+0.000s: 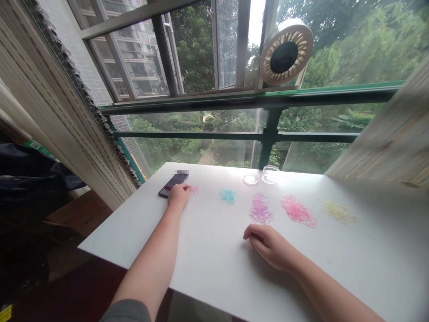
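- Spread beneath both hands: white surface [208,250].
- Curled loosely closed, just nearside of the purple pile [260,209]: right hand [268,243].
- Bent beside the dark phone [173,182], cannot tell whether gripping: left hand [179,195].
- Slanting far-left to near-right, tangled and glossy: bright pink pile [297,210].
- Slanting likewise, pale, sparse, right of both hands: yellow pile [339,211].
- Roundish, right of left hand: teal pile [228,197].
- At left hand's tips: small pink pile [194,191].

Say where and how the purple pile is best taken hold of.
Probably at its dense middle, pinched from above, coming from the near side: the purple pile lies low and loose, its strands thinning at the edges, and the right hand is just short of that side.
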A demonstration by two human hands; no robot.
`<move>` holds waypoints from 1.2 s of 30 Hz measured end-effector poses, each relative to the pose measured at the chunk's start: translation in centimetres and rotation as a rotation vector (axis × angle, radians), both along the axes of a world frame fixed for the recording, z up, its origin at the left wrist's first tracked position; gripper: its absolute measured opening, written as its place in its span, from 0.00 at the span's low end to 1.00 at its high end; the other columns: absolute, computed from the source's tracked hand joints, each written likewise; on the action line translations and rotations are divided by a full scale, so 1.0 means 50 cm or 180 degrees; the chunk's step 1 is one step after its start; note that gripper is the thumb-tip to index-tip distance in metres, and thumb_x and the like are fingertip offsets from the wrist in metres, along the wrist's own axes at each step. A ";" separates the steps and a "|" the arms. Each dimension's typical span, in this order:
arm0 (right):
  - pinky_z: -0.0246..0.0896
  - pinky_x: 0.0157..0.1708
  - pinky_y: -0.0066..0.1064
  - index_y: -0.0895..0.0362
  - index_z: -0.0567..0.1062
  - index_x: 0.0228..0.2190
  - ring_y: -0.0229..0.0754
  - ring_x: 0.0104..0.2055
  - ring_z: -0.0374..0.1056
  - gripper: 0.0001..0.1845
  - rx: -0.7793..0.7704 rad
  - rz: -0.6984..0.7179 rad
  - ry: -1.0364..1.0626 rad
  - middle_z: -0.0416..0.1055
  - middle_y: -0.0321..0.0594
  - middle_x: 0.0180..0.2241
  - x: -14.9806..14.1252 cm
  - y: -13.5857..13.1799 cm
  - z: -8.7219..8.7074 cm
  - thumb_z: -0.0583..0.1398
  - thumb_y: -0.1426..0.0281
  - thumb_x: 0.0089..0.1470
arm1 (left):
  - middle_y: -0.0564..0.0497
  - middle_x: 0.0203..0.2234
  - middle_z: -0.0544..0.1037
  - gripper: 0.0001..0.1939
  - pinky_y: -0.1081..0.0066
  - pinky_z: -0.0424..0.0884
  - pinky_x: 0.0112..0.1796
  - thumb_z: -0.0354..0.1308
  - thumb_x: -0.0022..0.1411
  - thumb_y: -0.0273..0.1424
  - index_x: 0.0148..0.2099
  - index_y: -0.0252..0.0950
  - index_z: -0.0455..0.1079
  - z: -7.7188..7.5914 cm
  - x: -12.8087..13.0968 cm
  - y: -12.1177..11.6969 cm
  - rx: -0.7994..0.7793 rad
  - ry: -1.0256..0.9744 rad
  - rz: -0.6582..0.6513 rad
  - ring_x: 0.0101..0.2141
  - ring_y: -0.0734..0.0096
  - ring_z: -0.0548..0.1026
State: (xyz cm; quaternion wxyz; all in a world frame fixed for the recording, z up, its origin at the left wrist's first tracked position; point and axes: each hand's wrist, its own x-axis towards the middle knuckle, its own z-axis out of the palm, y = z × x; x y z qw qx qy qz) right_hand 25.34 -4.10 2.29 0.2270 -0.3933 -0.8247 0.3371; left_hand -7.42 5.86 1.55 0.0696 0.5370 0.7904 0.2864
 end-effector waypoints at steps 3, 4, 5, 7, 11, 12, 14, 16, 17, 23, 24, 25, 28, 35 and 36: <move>0.59 0.33 0.30 0.55 0.71 0.31 0.40 0.32 0.67 0.12 0.0019 -0.0011 0.0003 0.72 0.38 0.30 0.001 0.000 0.000 0.49 0.78 0.52 | 0.45 0.38 0.80 0.13 0.68 0.68 0.41 0.55 0.56 0.35 0.40 0.37 0.76 0.002 -0.002 -0.005 0.0087 -0.0104 -0.0059 0.39 0.60 0.75; 0.59 0.33 0.30 0.55 0.71 0.31 0.40 0.32 0.67 0.12 0.0024 -0.0015 0.0002 0.72 0.38 0.30 0.001 0.000 0.000 0.49 0.78 0.51 | 0.45 0.38 0.80 0.13 0.69 0.68 0.41 0.55 0.56 0.35 0.40 0.37 0.76 0.002 -0.002 -0.007 0.0111 -0.0145 -0.0071 0.39 0.60 0.76; 0.59 0.33 0.30 0.55 0.71 0.31 0.40 0.32 0.67 0.12 0.0031 -0.0016 0.0002 0.72 0.38 0.30 0.001 0.000 -0.001 0.50 0.78 0.51 | 0.45 0.38 0.80 0.13 0.69 0.68 0.41 0.55 0.56 0.35 0.40 0.37 0.76 0.002 -0.001 -0.008 0.0137 -0.0187 -0.0080 0.39 0.61 0.76; 0.59 0.33 0.30 0.56 0.71 0.31 0.40 0.32 0.67 0.12 0.0038 -0.0009 0.0004 0.73 0.38 0.30 0.001 0.000 -0.001 0.50 0.78 0.51 | 0.46 0.38 0.80 0.13 0.71 0.68 0.41 0.55 0.56 0.35 0.40 0.36 0.76 0.002 -0.001 -0.009 0.0190 -0.0273 -0.0100 0.39 0.62 0.76; 0.59 0.33 0.30 0.55 0.71 0.31 0.40 0.33 0.67 0.12 0.0034 -0.0006 0.0010 0.73 0.38 0.30 0.001 0.000 -0.002 0.50 0.78 0.51 | 0.46 0.38 0.80 0.13 0.73 0.69 0.41 0.55 0.56 0.33 0.40 0.34 0.75 -0.002 -0.002 -0.005 0.0300 -0.0435 -0.0121 0.38 0.65 0.76; 0.59 0.33 0.30 0.55 0.71 0.31 0.40 0.33 0.67 0.12 0.0027 -0.0006 0.0014 0.73 0.38 0.31 0.002 0.000 -0.002 0.50 0.78 0.51 | 0.45 0.37 0.80 0.13 0.73 0.69 0.40 0.55 0.56 0.33 0.41 0.34 0.75 -0.004 -0.002 -0.003 0.0325 -0.0469 -0.0121 0.38 0.66 0.76; 0.59 0.33 0.30 0.56 0.71 0.31 0.40 0.33 0.67 0.12 0.0010 0.0010 0.0021 0.73 0.38 0.31 0.002 0.000 -0.002 0.50 0.78 0.51 | 0.45 0.37 0.80 0.13 0.74 0.69 0.38 0.55 0.56 0.34 0.41 0.33 0.73 -0.006 -0.003 0.000 0.0365 -0.0527 -0.0113 0.37 0.67 0.77; 0.59 0.33 0.30 0.56 0.71 0.31 0.40 0.33 0.67 0.12 -0.0001 0.0024 0.0016 0.73 0.38 0.31 0.002 -0.001 -0.002 0.50 0.78 0.51 | 0.45 0.36 0.79 0.14 0.74 0.70 0.36 0.55 0.56 0.35 0.42 0.32 0.72 -0.007 -0.002 0.001 0.0389 -0.0550 -0.0076 0.35 0.68 0.77; 0.59 0.33 0.30 0.56 0.71 0.31 0.40 0.33 0.67 0.12 -0.0001 0.0027 0.0010 0.73 0.38 0.31 0.002 -0.001 -0.002 0.50 0.78 0.51 | 0.45 0.35 0.79 0.15 0.73 0.70 0.36 0.55 0.56 0.36 0.42 0.32 0.71 -0.006 -0.002 0.000 0.0399 -0.0541 -0.0043 0.34 0.68 0.77; 0.59 0.33 0.29 0.56 0.71 0.32 0.39 0.32 0.67 0.12 -0.0004 0.0053 -0.0002 0.73 0.37 0.31 0.001 -0.001 0.001 0.50 0.78 0.52 | 0.46 0.34 0.79 0.12 0.72 0.68 0.37 0.56 0.54 0.37 0.37 0.34 0.72 0.007 0.004 -0.012 0.0312 -0.0337 -0.0061 0.34 0.66 0.76; 0.59 0.33 0.29 0.56 0.72 0.32 0.38 0.32 0.67 0.12 -0.0008 0.0055 0.0000 0.73 0.37 0.31 0.001 -0.001 0.002 0.50 0.78 0.52 | 0.46 0.34 0.79 0.11 0.72 0.68 0.36 0.56 0.54 0.37 0.35 0.35 0.73 0.009 0.005 -0.014 0.0253 -0.0306 -0.0100 0.34 0.66 0.76; 0.59 0.33 0.29 0.56 0.72 0.31 0.38 0.32 0.67 0.12 -0.0010 0.0057 -0.0001 0.73 0.37 0.31 0.001 -0.001 0.002 0.50 0.78 0.52 | 0.47 0.33 0.80 0.11 0.72 0.68 0.36 0.56 0.54 0.37 0.34 0.35 0.74 0.010 0.005 -0.016 0.0189 -0.0276 -0.0132 0.34 0.65 0.76; 0.59 0.33 0.29 0.56 0.72 0.31 0.38 0.32 0.67 0.12 -0.0005 0.0063 -0.0013 0.73 0.37 0.31 0.001 -0.001 0.002 0.50 0.78 0.52 | 0.47 0.32 0.80 0.11 0.71 0.68 0.36 0.55 0.54 0.35 0.35 0.36 0.76 0.012 0.006 -0.018 0.0016 -0.0185 -0.0190 0.34 0.63 0.76; 0.58 0.33 0.28 0.56 0.72 0.32 0.38 0.32 0.67 0.13 -0.0034 0.0042 -0.0023 0.73 0.37 0.31 0.003 0.002 0.000 0.50 0.79 0.52 | 0.47 0.36 0.80 0.13 0.72 0.69 0.39 0.57 0.53 0.30 0.42 0.37 0.77 0.014 0.005 -0.022 -0.0241 -0.0080 -0.0376 0.35 0.65 0.76; 0.58 0.33 0.28 0.56 0.72 0.32 0.38 0.32 0.67 0.13 -0.0038 0.0036 -0.0028 0.73 0.37 0.30 0.003 0.002 0.000 0.50 0.79 0.52 | 0.47 0.36 0.80 0.14 0.72 0.69 0.38 0.58 0.53 0.31 0.42 0.37 0.76 0.015 0.006 -0.023 -0.0258 -0.0081 -0.0408 0.35 0.65 0.76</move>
